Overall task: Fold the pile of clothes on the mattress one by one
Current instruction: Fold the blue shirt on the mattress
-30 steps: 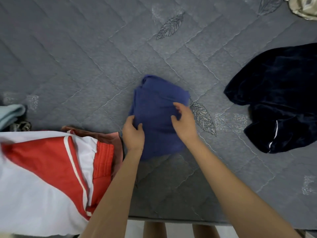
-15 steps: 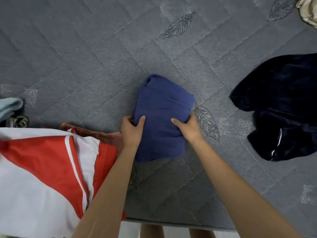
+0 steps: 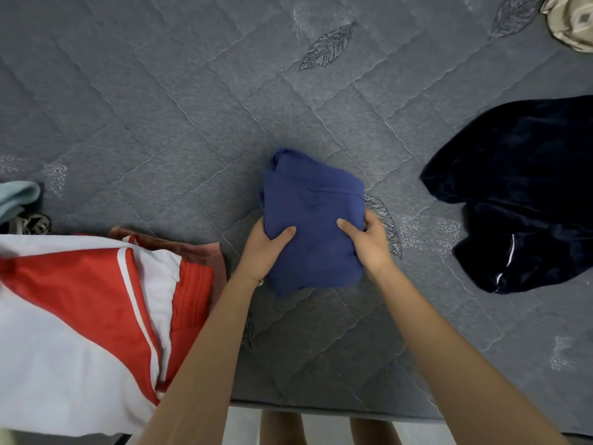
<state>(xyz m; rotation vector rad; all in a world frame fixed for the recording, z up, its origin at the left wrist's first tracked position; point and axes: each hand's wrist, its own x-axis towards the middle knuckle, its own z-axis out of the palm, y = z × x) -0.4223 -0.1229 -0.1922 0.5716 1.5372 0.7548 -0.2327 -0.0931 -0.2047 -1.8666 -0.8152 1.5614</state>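
Clasps the folded blue garment [image 3: 314, 220] at both sides with left hand [image 3: 263, 248] and right hand [image 3: 369, 242], thumbs on top, fingers out of sight, probably curled beneath. At left edge, cut off, red-and-white garment [image 3: 80, 300].

Legible text, labels, brands, numbers, signs: none on the mattress [image 3: 160, 107], the blue garment [image 3: 314, 213] or elsewhere in view.
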